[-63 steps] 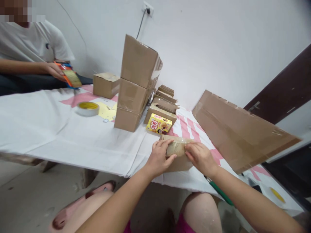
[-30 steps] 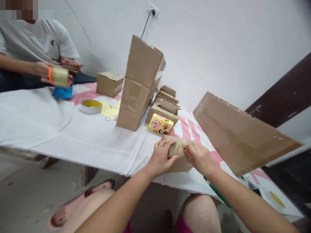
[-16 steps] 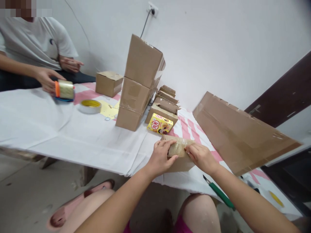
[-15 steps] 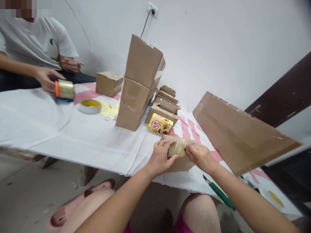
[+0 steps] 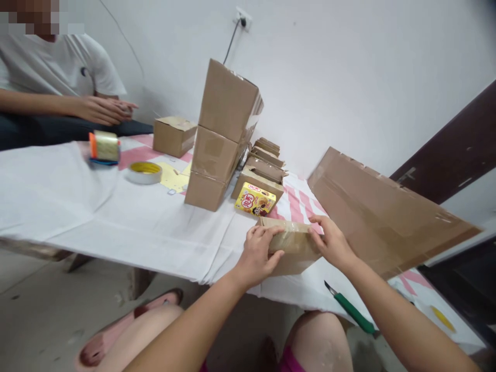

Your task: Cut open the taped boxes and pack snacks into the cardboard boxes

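A small cardboard box (image 5: 295,257) with clear tape over its top stands at the table's near edge. My left hand (image 5: 261,250) grips its left end, thumb on the near side and fingers over the top. At the right end, my right hand (image 5: 332,243) holds the box's edge between thumb and fingers. Right of the box lies a green utility knife (image 5: 353,312) with its blade out. A yellow snack box (image 5: 256,199) leans just behind the box, against a row of open cardboard boxes (image 5: 260,175).
A tall stack of cardboard boxes (image 5: 222,137) stands left of centre. Further left are a tape roll (image 5: 144,172), a tape dispenser (image 5: 105,147) and another box (image 5: 174,137). A large cardboard sheet (image 5: 387,212) leans at right. A co-worker (image 5: 65,77) sits at far left.
My right hand has moved right from the taped top to the box's right end, its fingers less pinched. My left hand stays put. The co-worker's hand has left the tape dispenser.
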